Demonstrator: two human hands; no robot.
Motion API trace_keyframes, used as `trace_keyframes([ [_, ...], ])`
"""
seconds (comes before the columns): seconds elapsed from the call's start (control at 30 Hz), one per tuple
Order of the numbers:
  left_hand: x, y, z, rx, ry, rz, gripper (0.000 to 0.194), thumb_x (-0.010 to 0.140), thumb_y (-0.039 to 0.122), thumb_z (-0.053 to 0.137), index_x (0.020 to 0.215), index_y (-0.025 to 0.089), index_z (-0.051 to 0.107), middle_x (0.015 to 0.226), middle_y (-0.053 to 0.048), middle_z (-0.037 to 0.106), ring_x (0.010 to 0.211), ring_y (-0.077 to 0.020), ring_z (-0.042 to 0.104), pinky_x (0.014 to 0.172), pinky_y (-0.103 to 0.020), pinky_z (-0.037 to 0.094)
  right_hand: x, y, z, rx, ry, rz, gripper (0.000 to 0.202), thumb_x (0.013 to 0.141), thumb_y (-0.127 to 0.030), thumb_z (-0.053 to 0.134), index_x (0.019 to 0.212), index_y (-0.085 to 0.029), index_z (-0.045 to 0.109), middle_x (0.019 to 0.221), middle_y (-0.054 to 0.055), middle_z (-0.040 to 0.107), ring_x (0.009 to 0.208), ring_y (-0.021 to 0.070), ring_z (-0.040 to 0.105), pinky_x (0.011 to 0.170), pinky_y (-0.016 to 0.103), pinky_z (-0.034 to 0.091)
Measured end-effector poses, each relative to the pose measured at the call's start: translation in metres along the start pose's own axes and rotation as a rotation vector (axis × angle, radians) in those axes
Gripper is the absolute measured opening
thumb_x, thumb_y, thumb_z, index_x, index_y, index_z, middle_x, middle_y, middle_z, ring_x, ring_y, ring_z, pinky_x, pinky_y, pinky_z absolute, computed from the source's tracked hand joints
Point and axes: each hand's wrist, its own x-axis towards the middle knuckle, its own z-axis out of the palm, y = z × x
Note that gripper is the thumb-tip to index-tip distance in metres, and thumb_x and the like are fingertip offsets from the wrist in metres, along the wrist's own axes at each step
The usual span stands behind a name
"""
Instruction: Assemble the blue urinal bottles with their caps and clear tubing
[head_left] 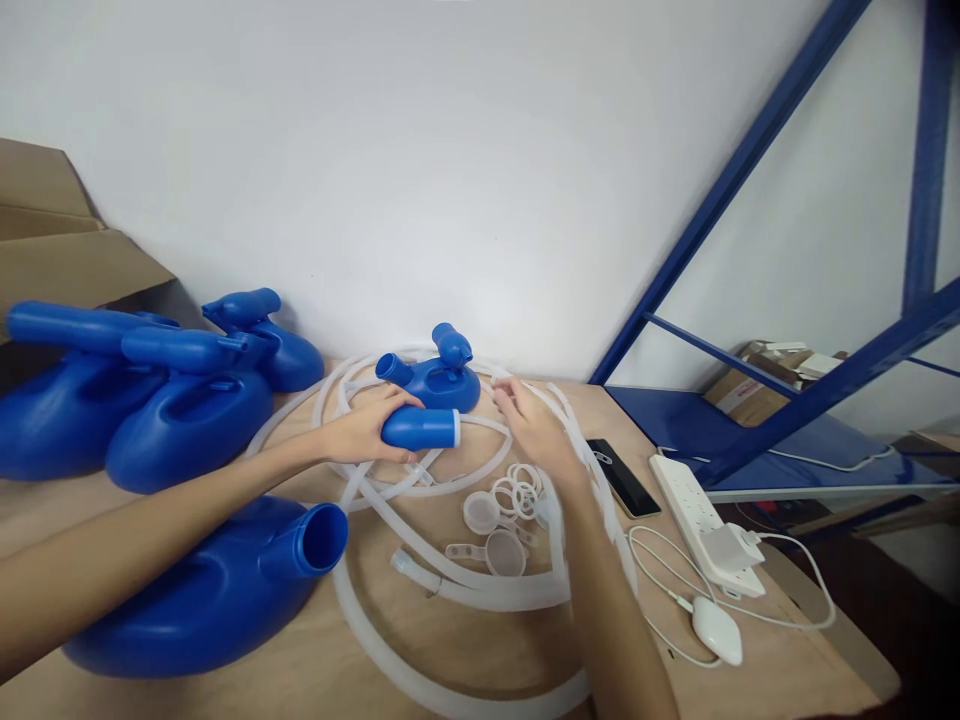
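My left hand (373, 424) is wrapped around a blue plastic tube-shaped piece (420, 428), which lies nearly level with a white ring on its right end. Just behind it is a small blue bottle (442, 386) with an open neck and a second blue part on top. My right hand (531, 425) has its fingers pinched together beside that bottle, over the clear hose; what they grip, if anything, is hidden. Coils of clear hose (517, 598) spread under and around both hands. Between my forearms lie several clear rings (523, 496) and a round clear cap with a strap (505, 553).
Large blue bottles (191, 425) crowd the left, with one open-necked blue bottle (225, 590) near front. A cardboard box (75, 265) stands behind them. At right are a phone (624, 478), a power strip (694, 512), a white charger (716, 630) with cables, and a blue shelf frame (705, 210).
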Motion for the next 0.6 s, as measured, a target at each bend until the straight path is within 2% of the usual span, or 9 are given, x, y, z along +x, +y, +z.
trace_keyframes([
  [0.07, 0.002, -0.006, -0.003, 0.008, 0.012, -0.063, 0.075, 0.071, 0.061, 0.078, 0.131, 0.021, 0.057, 0.127, -0.012, 0.063, 0.119, -0.0338, 0.06, 0.106, -0.049, 0.046, 0.001, 0.024, -0.02, -0.226, -0.311, 0.097, 0.03, 0.102, -0.043, 0.049, 0.114, -0.022, 0.067, 0.105, 0.007, 0.074, 0.098, 0.0235, 0.068, 0.09, 0.036, 0.05],
  [0.1, 0.002, -0.009, -0.004, -0.004, 0.007, -0.108, 0.079, 0.072, 0.063, 0.077, 0.134, 0.021, 0.054, 0.127, -0.012, 0.063, 0.118, -0.0336, 0.061, 0.103, -0.047, 0.048, 0.002, 0.034, -0.025, -0.314, -0.474, 0.171, 0.028, 0.095, -0.041, 0.061, 0.114, -0.021, 0.068, 0.101, 0.007, 0.075, 0.092, 0.0227, 0.07, 0.084, 0.033, 0.051],
  [0.13, 0.002, -0.012, -0.005, -0.013, -0.004, -0.148, 0.082, 0.072, 0.064, 0.076, 0.137, 0.021, 0.051, 0.127, -0.012, 0.064, 0.118, -0.0335, 0.062, 0.1, -0.045, 0.05, 0.003, 0.043, -0.025, -0.383, -0.609, 0.227, 0.031, 0.089, -0.039, 0.07, 0.115, -0.022, 0.069, 0.101, 0.006, 0.076, 0.089, 0.0221, 0.07, 0.08, 0.031, 0.051],
  [0.2, 0.002, -0.019, -0.007, 0.0, -0.033, -0.191, 0.083, 0.071, 0.065, 0.076, 0.136, 0.02, 0.051, 0.126, -0.012, 0.064, 0.115, -0.0331, 0.063, 0.096, -0.043, 0.051, 0.005, 0.054, -0.015, -0.47, -0.763, 0.278, 0.044, 0.077, -0.035, 0.082, 0.118, -0.024, 0.071, 0.104, 0.006, 0.077, 0.09, 0.0219, 0.072, 0.077, 0.028, 0.051],
  [0.27, 0.002, -0.024, -0.009, 0.04, -0.071, -0.154, 0.074, 0.073, 0.063, 0.075, 0.129, 0.02, 0.056, 0.124, -0.01, 0.065, 0.112, -0.0319, 0.064, 0.095, -0.041, 0.051, 0.009, 0.058, 0.004, -0.513, -0.803, 0.28, 0.047, 0.069, -0.03, 0.088, 0.114, -0.026, 0.074, 0.103, 0.004, 0.077, 0.092, 0.0231, 0.073, 0.074, 0.028, 0.051],
  [0.4, 0.003, -0.032, -0.005, 0.099, -0.113, -0.014, 0.064, 0.076, 0.056, 0.076, 0.127, 0.02, 0.059, 0.125, -0.01, 0.063, 0.115, -0.031, 0.061, 0.102, -0.042, 0.047, 0.018, 0.058, 0.033, -0.563, -0.797, 0.288, 0.027, 0.062, -0.011, 0.086, 0.085, -0.023, 0.078, 0.086, 0.004, 0.076, 0.08, 0.0237, 0.073, 0.068, 0.028, 0.049],
  [0.5, 0.003, -0.037, 0.005, 0.2, -0.107, 0.046, 0.065, 0.074, 0.053, 0.078, 0.128, 0.021, 0.06, 0.124, -0.011, 0.062, 0.118, -0.0334, 0.058, 0.106, -0.046, 0.045, 0.019, 0.058, 0.032, -0.539, -0.748, 0.249, 0.024, 0.067, -0.007, 0.079, 0.086, -0.021, 0.077, 0.087, 0.004, 0.076, 0.074, 0.0204, 0.07, 0.066, 0.027, 0.047],
  [0.6, 0.003, -0.042, 0.018, 0.281, -0.116, 0.058, 0.068, 0.074, 0.046, 0.079, 0.134, 0.02, 0.06, 0.128, -0.014, 0.06, 0.121, -0.0366, 0.057, 0.105, -0.049, 0.045, 0.017, 0.055, 0.015, -0.476, -0.658, 0.141, 0.019, 0.08, -0.014, 0.074, 0.098, -0.021, 0.075, 0.103, 0.006, 0.075, 0.085, 0.0187, 0.069, 0.073, 0.027, 0.047],
])
